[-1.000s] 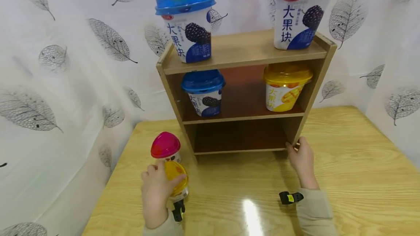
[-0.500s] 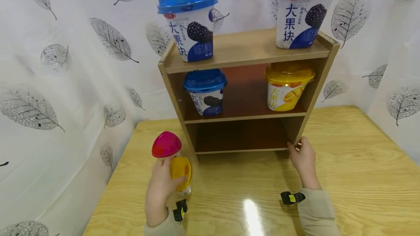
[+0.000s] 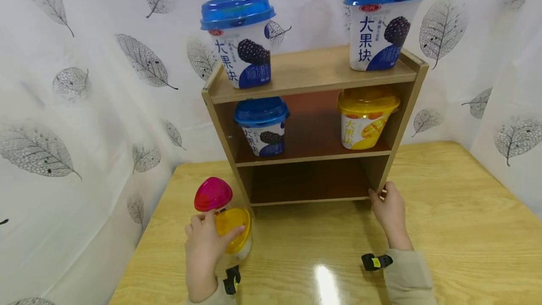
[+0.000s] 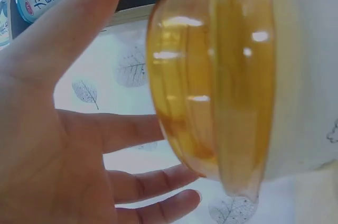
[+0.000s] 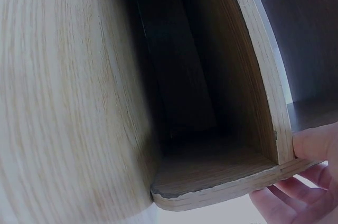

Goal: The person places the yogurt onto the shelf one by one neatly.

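Note:
A yogurt cup with a yellow lid (image 3: 232, 230) stands on the table at the left front of a small wooden shelf (image 3: 313, 67). My left hand (image 3: 202, 248) is around its lid, thumb over the near right side, fingers on the far left. In the left wrist view the fingers (image 4: 132, 130) are spread and fairly straight, the index touching or passing behind the lid (image 4: 211, 86); the thumb looks apart from it. My right hand (image 3: 388, 211) grips the shelf's lower right side edge, the thumb (image 5: 311, 142) inside and the fingers outside. Some fingertips are hidden.
A pink-lidded cup (image 3: 213, 195) stands just behind the yellow-lidded one. Two blue-lidded cups, left (image 3: 241, 41) and right (image 3: 383, 22), are on the shelf top. The middle level holds a blue-lidded cup (image 3: 261, 126) and a yellow-lidded cup (image 3: 365, 119).
The yellow-lidded yogurt cup has turned and shifted slightly right. My left fingers closed nearer around it, then loosened a little. The right hand stays on the shelf; the head view tilts up slightly.

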Motion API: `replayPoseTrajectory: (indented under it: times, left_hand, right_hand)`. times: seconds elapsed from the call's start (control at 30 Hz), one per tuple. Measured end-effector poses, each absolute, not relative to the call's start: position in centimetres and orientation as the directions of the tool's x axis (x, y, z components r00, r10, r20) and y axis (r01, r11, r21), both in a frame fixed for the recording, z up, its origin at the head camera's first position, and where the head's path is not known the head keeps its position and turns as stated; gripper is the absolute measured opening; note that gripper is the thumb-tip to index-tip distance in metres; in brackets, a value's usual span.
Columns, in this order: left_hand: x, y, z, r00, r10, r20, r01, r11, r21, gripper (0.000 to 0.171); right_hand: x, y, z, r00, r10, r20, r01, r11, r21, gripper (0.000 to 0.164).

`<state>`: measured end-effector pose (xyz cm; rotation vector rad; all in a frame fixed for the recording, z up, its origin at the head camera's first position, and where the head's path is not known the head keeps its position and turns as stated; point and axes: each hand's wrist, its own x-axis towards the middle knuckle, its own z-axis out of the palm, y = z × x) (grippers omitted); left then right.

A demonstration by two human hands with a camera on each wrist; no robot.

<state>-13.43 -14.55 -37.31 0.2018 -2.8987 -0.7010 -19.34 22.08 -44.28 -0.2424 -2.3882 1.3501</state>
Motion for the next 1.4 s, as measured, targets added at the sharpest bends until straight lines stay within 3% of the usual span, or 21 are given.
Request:
replayPoseTrajectory:
  times: [0.4,0.7,0.83,1.1,1.23,1.4]
  left_hand:
    - [-13.5,-14.8,-37.8,-0.984,-0.145,0.1,-0.08,0.873,0.48,0.075]
    - [-13.7,-15.1,-37.4,-0.993,-0.007,0.119,0.061,0.824,0.563,0.063]
    - [-13.9,-15.0,-37.6,-0.987,-0.005,0.161,0.087,0.821,0.564,0.055]
    - [-14.1,-13.3,-37.8,-0.98,-0.177,0.091,-0.12,0.89,0.439,0.077]
    - [-14.3,-12.9,-38.6,-0.98,-0.165,0.107,-0.11,0.912,0.395,0.089]
    - [-14.4,-13.2,-38.8,-0.984,-0.1,0.148,-0.024,0.896,0.444,0.081]
  right_hand:
    - [-19.2,21.9,-44.2,-0.906,0.343,0.249,-0.033,0.528,-0.848,0.026]
    - [-19.3,22.0,-43.9,-0.908,0.348,0.232,-0.018,0.523,-0.852,0.028]
    - [-19.3,21.9,-43.8,-0.909,0.347,0.232,-0.019,0.521,-0.853,0.027]
    - [-19.2,21.9,-44.1,-0.909,0.342,0.237,-0.022,0.529,-0.849,0.026]
    - [-19.1,21.9,-44.2,-0.907,0.348,0.237,-0.017,0.532,-0.847,0.025]
    - [-19.2,21.9,-44.1,-0.906,0.341,0.25,-0.031,0.537,-0.843,0.027]
